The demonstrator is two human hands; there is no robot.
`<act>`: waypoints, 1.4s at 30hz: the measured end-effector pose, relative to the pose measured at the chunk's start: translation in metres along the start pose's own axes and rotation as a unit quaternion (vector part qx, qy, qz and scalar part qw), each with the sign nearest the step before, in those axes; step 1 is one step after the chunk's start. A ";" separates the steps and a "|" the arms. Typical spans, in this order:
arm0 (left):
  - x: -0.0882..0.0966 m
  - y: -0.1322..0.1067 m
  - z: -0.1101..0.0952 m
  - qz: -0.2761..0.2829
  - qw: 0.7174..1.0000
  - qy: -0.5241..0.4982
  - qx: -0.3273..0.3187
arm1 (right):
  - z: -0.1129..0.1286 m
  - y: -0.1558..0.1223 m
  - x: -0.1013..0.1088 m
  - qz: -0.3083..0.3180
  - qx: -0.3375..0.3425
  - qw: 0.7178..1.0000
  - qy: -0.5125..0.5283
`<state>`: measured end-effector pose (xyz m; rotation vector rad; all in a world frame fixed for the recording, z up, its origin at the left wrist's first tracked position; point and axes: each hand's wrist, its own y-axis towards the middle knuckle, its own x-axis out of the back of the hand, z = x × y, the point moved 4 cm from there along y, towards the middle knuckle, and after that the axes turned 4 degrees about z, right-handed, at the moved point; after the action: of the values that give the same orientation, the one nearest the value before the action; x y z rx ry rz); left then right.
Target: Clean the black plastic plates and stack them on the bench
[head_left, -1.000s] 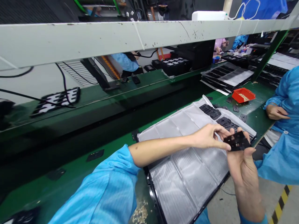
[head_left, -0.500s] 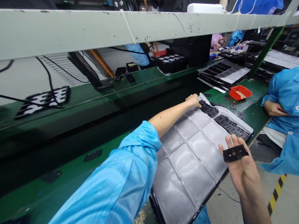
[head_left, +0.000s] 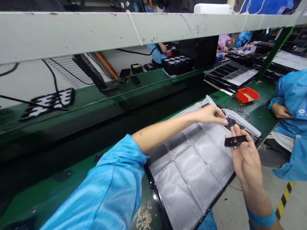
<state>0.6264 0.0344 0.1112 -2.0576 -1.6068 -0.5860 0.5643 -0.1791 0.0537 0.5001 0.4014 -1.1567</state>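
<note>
My right hand (head_left: pixel 248 156) has a thin black rectangular plate (head_left: pixel 236 140) with small cutouts pinched between thumb and fingers, above the right edge of the tray. My left hand (head_left: pixel 212 115) reaches over the far part of the tray with thumb and fingers apart, and I see nothing held in it. Its fingertips are close to a row of black plates (head_left: pixel 231 123) lying overlapped in a tray pocket. A translucent sheet covers the large divided tray (head_left: pixel 198 166) and is folded back at the far end. My left hand partly hides the far pockets.
A red bin (head_left: pixel 247 95) of small pale pieces and several loose black plates (head_left: pixel 240 109) lie beyond the tray. Stacked trays (head_left: pixel 230 75) stand further back. A co-worker in blue (head_left: pixel 291 99) is at the right. Small pale bits (head_left: pixel 144 218) lie near the tray's left edge.
My left hand has come away from the far left corner of the tray and moved right, towards my right hand. My right hand has shifted slightly up and left, tilting the plate.
</note>
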 end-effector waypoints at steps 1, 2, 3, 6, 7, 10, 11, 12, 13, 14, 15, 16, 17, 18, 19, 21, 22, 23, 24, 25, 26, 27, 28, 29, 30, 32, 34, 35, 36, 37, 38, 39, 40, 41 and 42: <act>-0.016 -0.011 -0.009 0.045 0.996 -0.055 -0.056 | -0.001 0.007 -0.004 -0.002 0.013 1.000 -0.002; -0.029 -0.021 -0.015 0.065 0.989 -0.094 -0.091 | -0.004 0.014 -0.008 -0.001 0.022 1.000 -0.003; -0.038 -0.030 -0.019 0.063 0.984 -0.118 -0.114 | -0.007 0.019 -0.012 0.001 0.027 1.000 -0.003; -0.046 -0.038 -0.016 0.013 0.985 -0.111 -0.128 | -0.016 0.031 -0.018 0.013 0.026 0.999 -0.013; -0.042 -0.036 -0.013 0.000 0.989 -0.087 -0.123 | -0.017 0.032 -0.017 0.010 0.028 0.999 -0.024; -0.010 -0.015 0.010 -0.057 0.997 0.056 -0.012 | -0.019 0.031 -0.009 -0.012 0.024 0.997 -0.076; 0.006 -0.006 0.021 -0.090 0.988 0.114 0.056 | -0.019 0.028 -0.006 -0.017 0.021 0.995 -0.093; 0.021 0.004 0.030 -0.117 0.977 0.146 0.105 | -0.018 0.025 -0.002 -0.018 0.017 0.994 -0.105; 0.035 0.013 0.039 -0.138 0.966 0.164 0.141 | -0.016 0.020 0.001 -0.017 0.014 0.993 -0.112; 0.046 0.023 0.047 -0.154 0.956 0.179 0.173 | -0.015 0.016 0.004 -0.014 0.012 0.993 -0.117; 0.054 0.031 0.054 -0.166 0.948 0.188 0.197 | -0.014 0.011 0.007 -0.013 0.013 0.992 -0.121; 0.060 0.039 0.061 -0.173 0.940 0.198 0.218 | -0.013 0.006 0.011 -0.015 0.015 0.992 -0.126; 0.063 0.046 0.066 -0.175 0.934 0.207 0.234 | -0.012 0.002 0.015 -0.019 0.016 0.991 -0.133; 0.064 0.052 0.069 -0.174 0.929 0.215 0.245 | -0.012 -0.002 0.019 -0.024 0.016 0.989 -0.142; 0.064 0.057 0.072 -0.170 0.927 0.222 0.251 | -0.012 -0.006 0.024 -0.030 0.017 0.988 -0.150; 0.062 0.063 0.075 -0.158 0.924 0.236 0.257 | -0.013 -0.012 0.034 -0.037 0.016 0.986 -0.163; 0.061 0.066 0.076 -0.152 0.923 0.243 0.257 | -0.014 -0.014 0.038 -0.039 0.014 0.985 -0.168; 0.061 0.067 0.076 -0.148 0.922 0.250 0.256 | -0.015 -0.016 0.041 -0.040 0.013 0.984 -0.172; 0.061 0.068 0.076 -0.144 0.921 0.257 0.255 | -0.015 -0.018 0.044 -0.040 0.012 0.984 -0.176; 0.061 0.069 0.076 -0.140 0.920 0.264 0.252 | -0.015 -0.019 0.046 -0.041 0.012 0.983 -0.180; 0.061 0.069 0.076 -0.136 0.920 0.271 0.249 | -0.015 -0.020 0.047 -0.040 0.011 0.982 -0.184; 0.060 0.070 0.076 -0.132 0.920 0.277 0.245 | -0.015 -0.022 0.048 -0.040 0.010 0.981 -0.189; 0.059 0.070 0.076 -0.129 0.919 0.282 0.242 | -0.014 -0.023 0.048 -0.039 0.008 0.980 -0.195; 0.059 0.070 0.077 -0.128 0.919 0.287 0.240 | -0.014 -0.024 0.047 -0.040 0.005 0.979 -0.199; 0.058 0.070 0.077 -0.127 0.918 0.290 0.238 | -0.014 -0.026 0.047 -0.040 0.002 0.978 -0.202; 0.056 0.070 0.077 -0.131 0.917 0.294 0.237 | -0.014 -0.030 0.048 -0.041 -0.005 0.978 -0.205; 0.057 0.070 0.076 -0.138 0.916 0.293 0.236 | -0.015 -0.033 0.049 -0.040 -0.010 0.978 -0.206; 0.058 0.069 0.075 -0.143 0.917 0.291 0.234 | -0.015 -0.034 0.050 -0.039 -0.012 0.978 -0.207; 0.059 0.069 0.073 -0.150 0.917 0.288 0.232 | -0.015 -0.036 0.052 -0.039 -0.012 0.977 -0.208; 0.061 0.067 0.071 -0.158 0.917 0.284 0.230 | -0.015 -0.037 0.053 -0.039 -0.012 0.977 -0.209; 0.064 0.066 0.068 -0.165 0.918 0.280 0.227 | -0.015 -0.039 0.055 -0.041 -0.010 0.976 -0.212; 0.067 0.063 0.065 -0.171 0.919 0.277 0.224 | -0.014 -0.040 0.057 -0.044 -0.009 0.975 -0.216; 0.070 0.060 0.062 -0.176 0.919 0.274 0.220 | -0.013 -0.042 0.059 -0.048 -0.008 0.974 -0.221; 0.072 0.056 0.060 -0.178 0.921 0.272 0.217 | -0.013 -0.044 0.061 -0.051 -0.009 0.972 -0.229; 0.074 0.051 0.057 -0.179 0.922 0.269 0.213 | -0.012 -0.046 0.062 -0.054 -0.011 0.970 -0.238</act>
<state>0.6954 0.1148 0.1036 -1.1616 -1.5921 -0.7644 0.5428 -0.2337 0.0025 0.1696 0.0247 -1.3308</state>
